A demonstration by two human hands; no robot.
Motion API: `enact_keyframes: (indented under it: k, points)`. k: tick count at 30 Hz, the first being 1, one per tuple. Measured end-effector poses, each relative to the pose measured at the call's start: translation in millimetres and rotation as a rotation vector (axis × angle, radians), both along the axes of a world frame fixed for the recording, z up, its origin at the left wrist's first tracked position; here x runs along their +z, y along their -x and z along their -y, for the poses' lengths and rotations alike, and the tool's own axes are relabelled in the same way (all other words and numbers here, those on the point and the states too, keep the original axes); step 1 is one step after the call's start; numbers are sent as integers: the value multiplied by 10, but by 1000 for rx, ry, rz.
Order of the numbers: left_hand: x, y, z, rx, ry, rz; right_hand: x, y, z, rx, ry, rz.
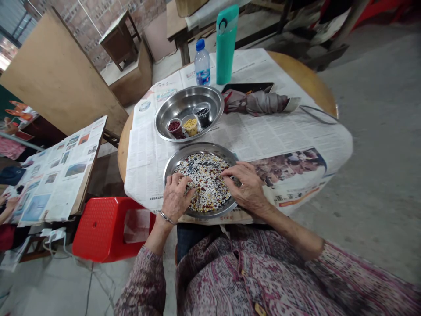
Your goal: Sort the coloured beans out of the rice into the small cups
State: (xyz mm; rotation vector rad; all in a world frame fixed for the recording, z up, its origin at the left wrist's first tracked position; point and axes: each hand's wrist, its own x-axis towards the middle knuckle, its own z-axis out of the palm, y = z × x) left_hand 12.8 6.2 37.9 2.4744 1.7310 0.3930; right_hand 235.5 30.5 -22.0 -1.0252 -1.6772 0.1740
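A steel plate (200,147) sits at the near edge of the newspaper-covered table, heaped with a mix of small white, black, red and yellow beans (205,182). My left hand (176,197) rests with curled fingers on the mix at the plate's left side. My right hand (246,186) lies over the right rim, its fingertips touching the grains. Neither hand visibly holds anything. Behind, a steel bowl (179,105) contains small clear cups of red beans (175,128), yellow grains (190,125) and black beans (202,116).
Beyond the bowl stand a water bottle (202,63) and a teal flask (226,44), beside a folded grey umbrella (255,103). A red plastic stool (105,228) sits at left, near a newspaper-covered board (62,171), where another person's hand (11,204) shows.
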Motion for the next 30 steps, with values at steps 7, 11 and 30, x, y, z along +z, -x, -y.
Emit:
enact_keyframes:
  k: [7, 11, 30]
  points:
    - [219, 31, -5, -25, 292, -238, -13, 2, -6, -6, -12, 9]
    - [181, -22, -26, 20, 349, -170, -11, 2, -7, -4, -9, -1]
    - [268, -150, 23, -78, 243, 13, 7, 3, -2, -1, 7, -9]
